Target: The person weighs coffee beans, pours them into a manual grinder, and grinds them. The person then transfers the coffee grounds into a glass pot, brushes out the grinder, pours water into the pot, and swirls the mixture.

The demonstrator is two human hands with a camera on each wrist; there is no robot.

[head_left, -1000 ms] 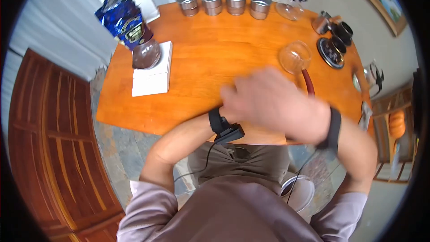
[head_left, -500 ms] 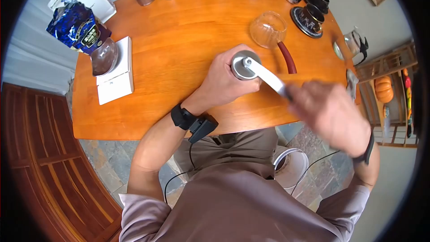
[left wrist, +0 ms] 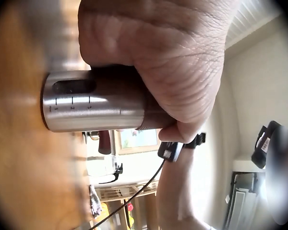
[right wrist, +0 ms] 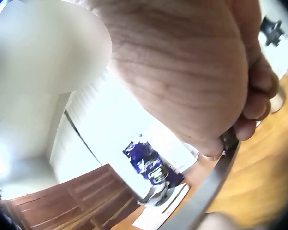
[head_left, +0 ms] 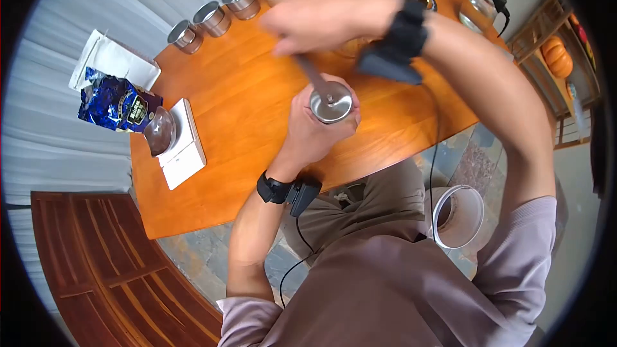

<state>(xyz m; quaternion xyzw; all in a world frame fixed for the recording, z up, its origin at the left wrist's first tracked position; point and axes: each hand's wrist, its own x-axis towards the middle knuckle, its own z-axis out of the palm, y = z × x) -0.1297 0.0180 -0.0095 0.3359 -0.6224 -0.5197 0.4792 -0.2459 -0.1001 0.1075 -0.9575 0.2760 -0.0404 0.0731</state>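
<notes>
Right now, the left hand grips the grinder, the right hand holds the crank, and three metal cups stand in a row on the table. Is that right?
Not quite: the head view shows four metal cups in a row on the table, not three. The rest is right: the left hand grips the grinder, and the right hand holds the crank.

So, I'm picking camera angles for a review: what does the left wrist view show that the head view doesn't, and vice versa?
Only left wrist: the numbered marks and dark slot on the grinder's side, and the framed picture.

Only head: the crank, the right hand, blurred, at its outer end, the blue bag and four metal cups.

Both: the left hand gripping the grinder, and the wooden table.
</notes>
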